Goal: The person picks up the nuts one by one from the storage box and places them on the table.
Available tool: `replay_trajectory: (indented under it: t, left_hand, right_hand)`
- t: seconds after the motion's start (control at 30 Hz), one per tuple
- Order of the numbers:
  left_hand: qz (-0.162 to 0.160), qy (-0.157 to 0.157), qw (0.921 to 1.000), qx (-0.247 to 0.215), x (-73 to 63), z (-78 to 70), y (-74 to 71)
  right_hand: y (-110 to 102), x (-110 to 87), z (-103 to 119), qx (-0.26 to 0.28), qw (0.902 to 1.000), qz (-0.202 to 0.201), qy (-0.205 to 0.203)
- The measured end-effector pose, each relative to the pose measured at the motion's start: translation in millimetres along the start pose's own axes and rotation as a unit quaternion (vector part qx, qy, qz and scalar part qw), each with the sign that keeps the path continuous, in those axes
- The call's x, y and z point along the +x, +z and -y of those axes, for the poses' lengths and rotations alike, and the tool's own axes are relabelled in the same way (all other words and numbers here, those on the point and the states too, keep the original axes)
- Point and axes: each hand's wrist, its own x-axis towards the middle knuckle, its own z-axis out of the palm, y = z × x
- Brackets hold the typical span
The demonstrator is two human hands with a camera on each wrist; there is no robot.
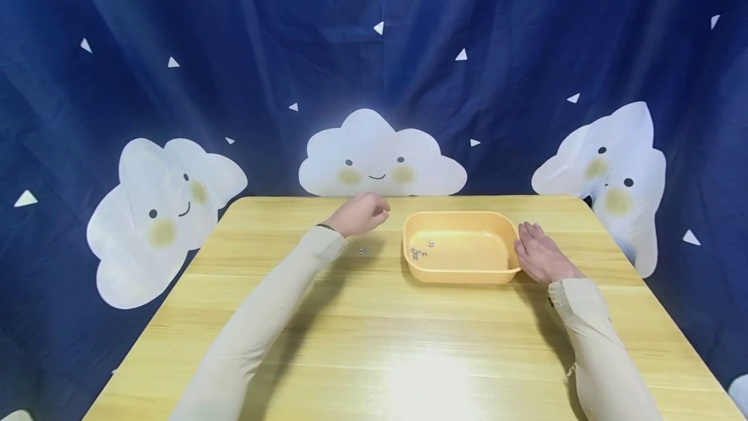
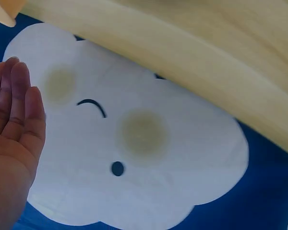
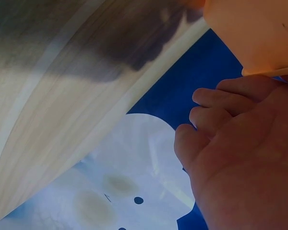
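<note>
A yellow rectangular basin (image 1: 461,274) stands on the table with several small shiny metal pieces (image 1: 416,253) near its left end. To its left, my left hand (image 1: 358,214) hovers above the table, its fingers loosely bent; the left wrist view shows the palm and fingers (image 2: 26,96) with nothing visible against them. Two more small metal pieces (image 1: 364,251) lie on the table just below this hand. My right hand (image 1: 543,255) rests against the basin's right wall, fingers fairly straight and together. In the right wrist view the basin's rim (image 3: 269,73) meets the hand.
The light wooden table (image 1: 374,330) reaches back to a dark blue curtain (image 1: 327,38) printed with white clouds and small triangles. Its far edge runs just behind the basin and the left hand. A bright glare lies on the table's near part.
</note>
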Motion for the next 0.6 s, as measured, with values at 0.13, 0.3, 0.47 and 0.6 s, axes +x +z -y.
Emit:
replay_trajectory:
  t: [0.13,0.3,0.47,0.6]
  left_hand:
    - [0.017,0.014,0.9996,0.018,7.1,-12.2,-1.9]
    - [0.034,0.042,0.9971,0.054,16.8,-27.3,2.0]
    - [0.048,0.082,0.9922,0.081,24.5,-41.1,11.5]
    - [0.066,0.095,0.9874,0.108,27.3,-53.4,19.4]
  right_hand:
    - [-1.4,0.2,1.1,0.002,0.9999,0.008,0.009]
    - [-2.1,0.8,1.3,0.005,0.9997,0.015,0.019]
    - [-2.0,0.2,1.4,0.009,0.9995,0.018,0.023]
    - [-1.4,-0.6,0.5,0.010,0.9995,0.016,0.024]
